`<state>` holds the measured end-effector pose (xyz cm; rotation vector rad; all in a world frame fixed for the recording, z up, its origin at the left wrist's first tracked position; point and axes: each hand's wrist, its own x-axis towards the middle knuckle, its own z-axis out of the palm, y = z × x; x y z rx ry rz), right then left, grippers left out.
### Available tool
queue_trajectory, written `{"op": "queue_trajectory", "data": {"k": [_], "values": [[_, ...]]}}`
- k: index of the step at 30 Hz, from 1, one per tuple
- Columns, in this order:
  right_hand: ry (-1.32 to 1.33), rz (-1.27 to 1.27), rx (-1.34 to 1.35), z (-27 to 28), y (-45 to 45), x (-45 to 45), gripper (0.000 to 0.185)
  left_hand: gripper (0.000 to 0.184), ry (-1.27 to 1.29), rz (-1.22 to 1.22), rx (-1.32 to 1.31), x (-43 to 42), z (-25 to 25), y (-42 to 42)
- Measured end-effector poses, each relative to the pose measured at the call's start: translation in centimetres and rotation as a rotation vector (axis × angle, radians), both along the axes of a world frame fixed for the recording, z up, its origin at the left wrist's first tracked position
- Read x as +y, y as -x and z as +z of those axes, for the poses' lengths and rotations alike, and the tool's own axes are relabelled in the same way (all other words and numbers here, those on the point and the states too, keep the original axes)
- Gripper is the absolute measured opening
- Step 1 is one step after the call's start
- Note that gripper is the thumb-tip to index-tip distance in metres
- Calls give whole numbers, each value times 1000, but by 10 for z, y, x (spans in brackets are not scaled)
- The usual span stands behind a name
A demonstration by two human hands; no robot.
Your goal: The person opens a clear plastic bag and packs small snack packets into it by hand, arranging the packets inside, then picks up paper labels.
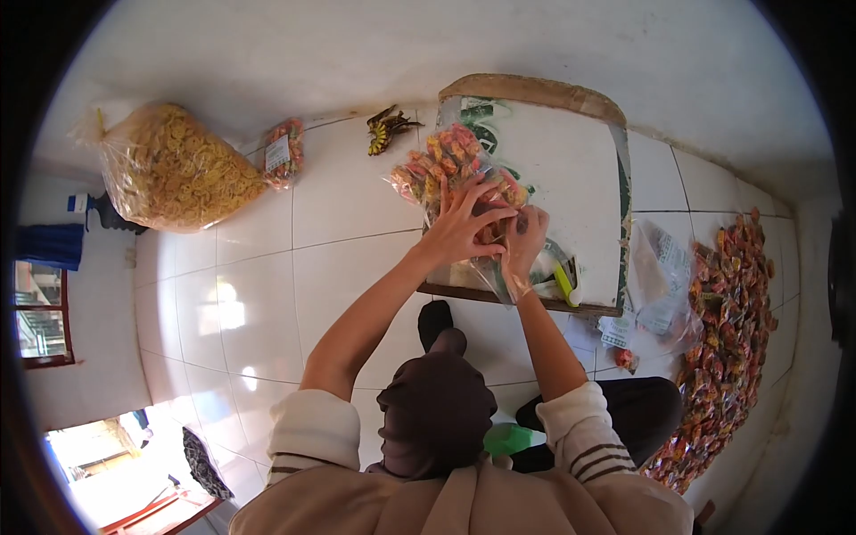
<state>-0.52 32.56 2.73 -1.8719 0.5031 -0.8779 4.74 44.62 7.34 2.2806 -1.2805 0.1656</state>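
A clear plastic bag [446, 152] full of small red-and-orange wrapped pieces lies on its side on a low white board-topped table [580, 178]. My left hand [464, 218] rests over the bag with its fingers spread. Close beside it, my right hand [524, 241] has its fingers closed on the bag's gathered plastic near the open end, and some loose film hangs below that hand. A lime-green stapler [566, 282] lies on the table near its front edge, just right of my right hand. My fingers hide part of the bag's contents.
At right, a long heap of wrapped pieces [727, 330] lies on the tiles beside clear bags with printed labels [660, 276]. A large bag of yellow snacks [178, 169], a small labelled packet [283, 153] and a yellow-and-black bundle [385, 130] sit along the wall.
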Motion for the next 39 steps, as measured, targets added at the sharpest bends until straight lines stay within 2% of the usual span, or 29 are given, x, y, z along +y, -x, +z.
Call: {"op": "queue_trajectory", "data": {"k": [5, 7, 9, 10, 12, 13, 15, 16, 18, 19, 21, 22, 24, 25, 27, 31, 33, 37, 39], "values": [[60, 85, 23, 2, 14, -5, 11, 53, -25, 38, -17, -1, 4, 1], [109, 86, 2, 5, 15, -4, 12, 54, 38, 92, 25, -2, 3, 0], [-105, 1, 97, 4, 16, 2, 14, 59, 40, 119, 32, -4, 1, 1], [-104, 1, 97, 2, 16, 1, 14, 63, 38, 148, 35, -4, -1, 0], [-354, 100, -13, 2, 16, -2, 14, 66, 60, 159, 47, -6, -4, -3], [-354, 103, -15, 3, 19, -4, 14, 69, 81, 169, 62, -6, -7, -4], [-653, 327, -154, 3, 35, -11, 21, 68, 64, 187, 30, -6, -10, -4], [-649, 324, -153, 2, 43, -14, 21, 68, 46, 202, 1, -7, -11, -4], [-338, 549, -66, -1, 56, -19, 29, 65, 69, 201, 42, -9, -11, -4], [-338, 547, -64, -2, 57, -22, 29, 62, 88, 204, 77, -9, -11, -4], [-178, 586, -2, -2, 56, -25, 32, 62, 71, 194, 78, -8, -11, -3], [-180, 589, -3, -2, 55, -27, 32, 62, 55, 185, 77, -7, -10, -4], [-406, 548, 150, 1, 52, -32, 30, 62, 20, 161, 67, -5, -8, -3], [-405, 547, 150, 2, 49, -33, 30, 63, -15, 132, 57, -5, -7, -2], [-240, 491, 246, 2, 41, -33, 25, 65, -29, 89, 62, -6, -6, -2], [-158, 316, 171, -3, 28, -10, 22, 65, -92, 42, 55, -5, -6, -4], [30, 203, 211, -2, 30, -8, 24, 63, -109, 53, 33, -4, -7, -5], [-142, 307, 75, 10, 62, -27, 30, 55, -97, 93, -26, -5, -9, -4], [-157, 509, 122, 12, 84, -34, 36, 55, -82, 97, -14, -5, -10, -4]]}}
